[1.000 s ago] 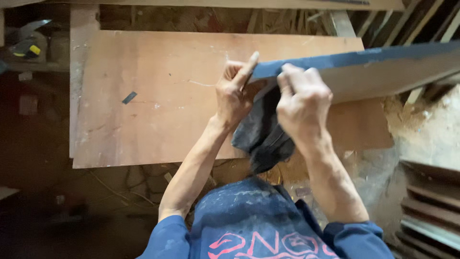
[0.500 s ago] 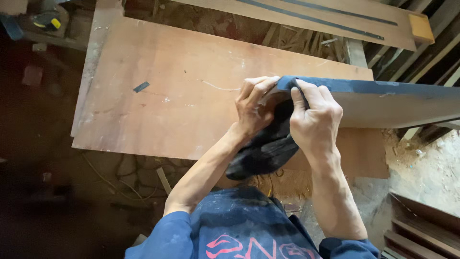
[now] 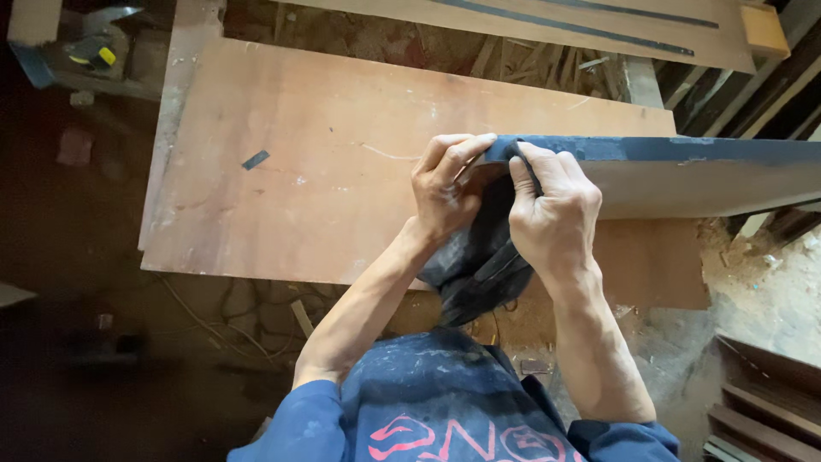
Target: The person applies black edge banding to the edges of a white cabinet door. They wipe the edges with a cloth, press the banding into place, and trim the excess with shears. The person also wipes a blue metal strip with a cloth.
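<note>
Over the plywood counter (image 3: 282,197), the left hand (image 3: 445,192) and right hand (image 3: 552,210) pinch the near end of a long dark-edged board (image 3: 684,171), fingers closed on it and a dark cloth (image 3: 479,265). It looks stiff, fairly heavy, best gripped at this end.

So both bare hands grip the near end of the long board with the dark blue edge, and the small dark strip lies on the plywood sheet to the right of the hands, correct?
Not quite. The head view shows the left hand and right hand gripping the near end of the long board with the dark blue edge, but the small dark strip lies on the reddish-brown plywood sheet to the left of the hands, not the right.
</note>
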